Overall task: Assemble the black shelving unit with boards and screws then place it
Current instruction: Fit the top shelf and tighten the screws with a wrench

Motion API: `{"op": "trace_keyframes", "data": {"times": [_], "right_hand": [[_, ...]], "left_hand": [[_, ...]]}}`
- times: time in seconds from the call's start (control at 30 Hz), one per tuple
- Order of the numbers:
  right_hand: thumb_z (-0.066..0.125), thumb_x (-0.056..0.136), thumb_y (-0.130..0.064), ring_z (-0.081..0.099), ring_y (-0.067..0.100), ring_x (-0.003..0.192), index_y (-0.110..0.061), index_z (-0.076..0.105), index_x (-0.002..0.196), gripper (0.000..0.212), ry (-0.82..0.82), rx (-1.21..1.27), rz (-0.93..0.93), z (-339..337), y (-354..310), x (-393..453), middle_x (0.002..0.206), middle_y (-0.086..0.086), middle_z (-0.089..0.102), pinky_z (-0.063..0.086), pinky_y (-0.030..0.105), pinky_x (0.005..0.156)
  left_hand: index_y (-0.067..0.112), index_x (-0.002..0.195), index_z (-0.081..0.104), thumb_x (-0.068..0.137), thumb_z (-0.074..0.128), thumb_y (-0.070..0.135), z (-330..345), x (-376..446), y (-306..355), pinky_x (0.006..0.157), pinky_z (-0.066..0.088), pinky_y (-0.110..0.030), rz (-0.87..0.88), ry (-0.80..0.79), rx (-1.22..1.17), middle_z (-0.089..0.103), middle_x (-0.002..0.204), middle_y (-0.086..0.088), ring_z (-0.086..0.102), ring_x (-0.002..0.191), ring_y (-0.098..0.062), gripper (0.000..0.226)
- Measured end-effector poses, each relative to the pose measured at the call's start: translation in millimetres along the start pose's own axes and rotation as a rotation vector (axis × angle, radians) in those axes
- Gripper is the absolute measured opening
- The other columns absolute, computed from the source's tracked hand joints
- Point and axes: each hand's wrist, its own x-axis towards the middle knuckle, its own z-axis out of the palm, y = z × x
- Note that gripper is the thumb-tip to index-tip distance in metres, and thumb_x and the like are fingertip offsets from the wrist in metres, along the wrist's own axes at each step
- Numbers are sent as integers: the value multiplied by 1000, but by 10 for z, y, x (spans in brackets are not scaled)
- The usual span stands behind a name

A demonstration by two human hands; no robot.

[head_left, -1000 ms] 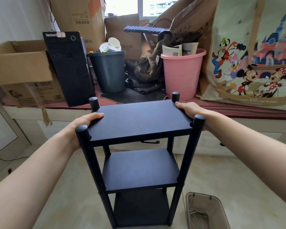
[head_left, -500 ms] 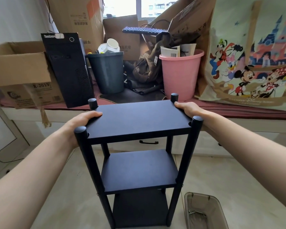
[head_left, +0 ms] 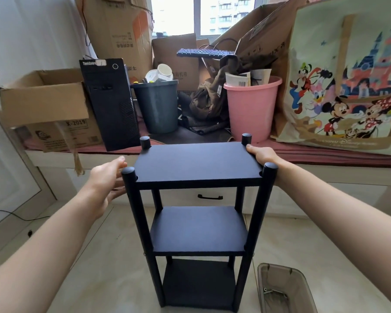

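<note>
Over on our left, the left hand (head_left: pixel 106 177) hangs just beside the shelving unit (head_left: pixel 198 199), fingers loosely spread and gripping nothing, with a sliver of gap between the fingertips and the top board's left edge. The unit stands upright on the tiled floor (head_left: pixel 325 245) dead centre between our arms, its long axis vertical, three boards stacked between four posts, looking fully built. On the right, the right hand (head_left: pixel 261 155) lies on the right edge of the top board, thumb on top; whether the other fingers curl under the edge we can't tell (the board hides them). So the right hand is the one in contact, and we'd guess the left only needs a short reach to the right to get a matching hold if we're lifting it into place. Behind runs a cluttered window ledge (head_left: pixel 325 155): cardboard boxes, a PC tower (head_left: pixel 110 102), a grey bin (head_left: pixel 157 105), a pink bucket (head_left: pixel 252 107). A small clear tray (head_left: pixel 284 290) sits by the unit's front right foot.
</note>
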Motion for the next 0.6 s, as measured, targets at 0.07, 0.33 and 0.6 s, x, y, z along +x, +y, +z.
{"op": "trace_keyframes", "data": {"times": [0.07,0.33,0.6], "right_hand": [[54,100,-30,58,17,42,-5,60,81,32,22,43,6,30,36,-66,59,4,62,43,18,40],[44,101,-28,49,24,49,-7,53,89,26,131,302,50,287,221,-438,70,7,50,40,20,34],[36,102,-38,63,37,102,-8,54,119,39,154,315,66,388,387,-725,118,19,63,53,52,91]], "left_hand": [[16,100,67,104,46,28,19,-96,-53,80,56,-39,148,93,112,72,101,-10,73,89,-23,24],[18,142,52,93,67,22,342,-737,-200,119,20,-33,657,56,556,43,152,2,27,147,-15,52],[42,153,26,67,62,79,1045,-1291,-571,124,7,-54,740,-232,744,3,165,18,-36,145,-14,100]]}}
